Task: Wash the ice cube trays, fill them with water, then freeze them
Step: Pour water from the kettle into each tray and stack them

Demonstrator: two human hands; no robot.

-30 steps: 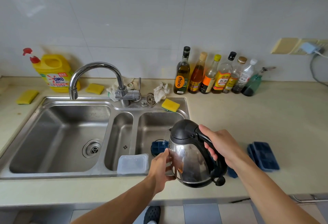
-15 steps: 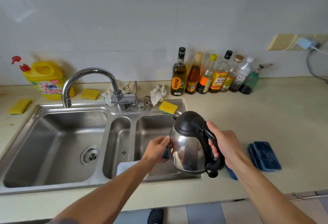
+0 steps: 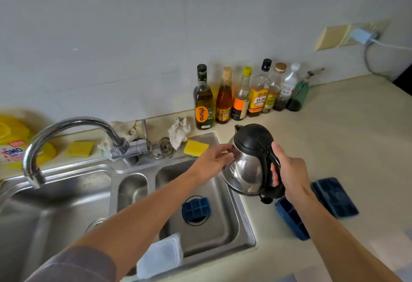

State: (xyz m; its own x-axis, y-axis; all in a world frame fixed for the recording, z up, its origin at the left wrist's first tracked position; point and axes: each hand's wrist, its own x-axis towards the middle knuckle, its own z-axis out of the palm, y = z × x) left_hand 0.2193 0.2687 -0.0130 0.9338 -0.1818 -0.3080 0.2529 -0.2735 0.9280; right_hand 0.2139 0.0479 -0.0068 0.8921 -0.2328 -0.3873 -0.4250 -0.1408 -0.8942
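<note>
Kettle raised — right fingers curl round its handle, left fingers touch it; tray below.

ice cube trays: 3 | bottles: 7 | sponges: 2 | kettle: 1 | hands: 2 | clear lid: 1

Bottles line up behind a yellow sponge.

Navy ice tray, silver-black kettle, yellow sponge
</note>
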